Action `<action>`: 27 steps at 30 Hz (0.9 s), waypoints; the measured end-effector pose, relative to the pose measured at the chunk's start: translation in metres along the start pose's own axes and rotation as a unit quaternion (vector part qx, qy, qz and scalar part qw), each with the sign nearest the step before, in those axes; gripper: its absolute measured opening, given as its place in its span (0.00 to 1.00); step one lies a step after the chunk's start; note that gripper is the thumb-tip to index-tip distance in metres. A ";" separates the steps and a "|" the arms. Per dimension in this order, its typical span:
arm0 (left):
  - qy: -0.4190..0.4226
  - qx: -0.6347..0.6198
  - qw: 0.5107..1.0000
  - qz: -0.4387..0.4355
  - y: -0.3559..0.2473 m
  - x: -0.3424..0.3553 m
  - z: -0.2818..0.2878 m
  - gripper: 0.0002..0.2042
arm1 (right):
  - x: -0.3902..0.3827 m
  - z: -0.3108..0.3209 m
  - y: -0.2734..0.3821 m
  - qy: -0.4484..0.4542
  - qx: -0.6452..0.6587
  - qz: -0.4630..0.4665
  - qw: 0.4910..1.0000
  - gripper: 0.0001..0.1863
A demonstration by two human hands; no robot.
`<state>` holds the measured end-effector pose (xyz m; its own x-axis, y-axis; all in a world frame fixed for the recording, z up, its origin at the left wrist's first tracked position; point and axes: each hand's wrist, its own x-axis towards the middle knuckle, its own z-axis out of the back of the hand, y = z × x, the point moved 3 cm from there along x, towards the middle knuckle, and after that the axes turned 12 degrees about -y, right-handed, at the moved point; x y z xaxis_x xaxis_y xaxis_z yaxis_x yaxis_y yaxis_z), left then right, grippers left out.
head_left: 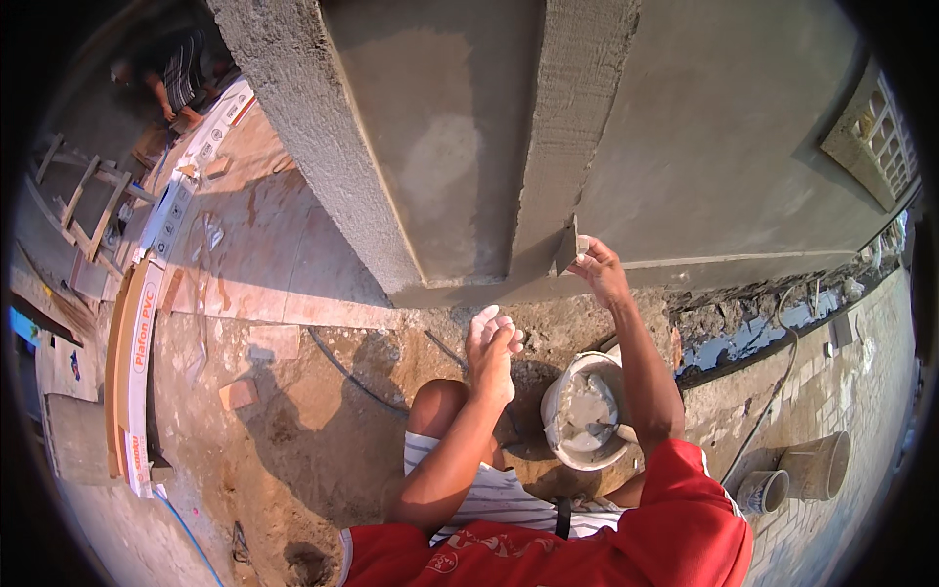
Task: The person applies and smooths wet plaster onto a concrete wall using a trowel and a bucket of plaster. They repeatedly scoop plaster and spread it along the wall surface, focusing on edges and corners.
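Grey plate (564,251), long axis along pillar (569,127), tip up

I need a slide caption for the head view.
Right hand holds a flat tool at the grey wall, pale bucket nearby.

Print I am seeing
Well left of the mortar bucket (552,428), a long carton (139,391) is bearing red lettering; ahead and left of the bucket, a white carton (174,211) is showing dark symbols. Nearer me, my red shirt (567,560) is carrying white print.
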<state>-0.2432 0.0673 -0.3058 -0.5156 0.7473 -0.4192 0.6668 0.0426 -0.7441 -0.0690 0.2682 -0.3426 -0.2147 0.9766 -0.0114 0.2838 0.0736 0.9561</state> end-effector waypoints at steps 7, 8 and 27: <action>-0.002 0.004 1.000 -0.002 0.002 0.001 -0.001 0.21 | 0.001 -0.014 0.054 0.006 -0.015 0.029 0.999 0.16; -0.003 0.002 1.000 -0.001 0.002 0.001 0.000 0.21 | 0.001 -0.017 0.062 0.005 -0.019 0.034 0.999 0.17; 0.003 0.021 1.000 -0.009 0.009 0.006 0.002 0.21 | 0.001 -0.065 0.218 0.020 -0.092 0.146 0.985 0.21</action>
<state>-0.2410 0.0713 -0.3162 -0.5231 0.7513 -0.4025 0.6347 0.0282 -0.7722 -0.0679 0.2723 -0.1155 -0.1866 0.9420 0.2790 0.1649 -0.2499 0.9541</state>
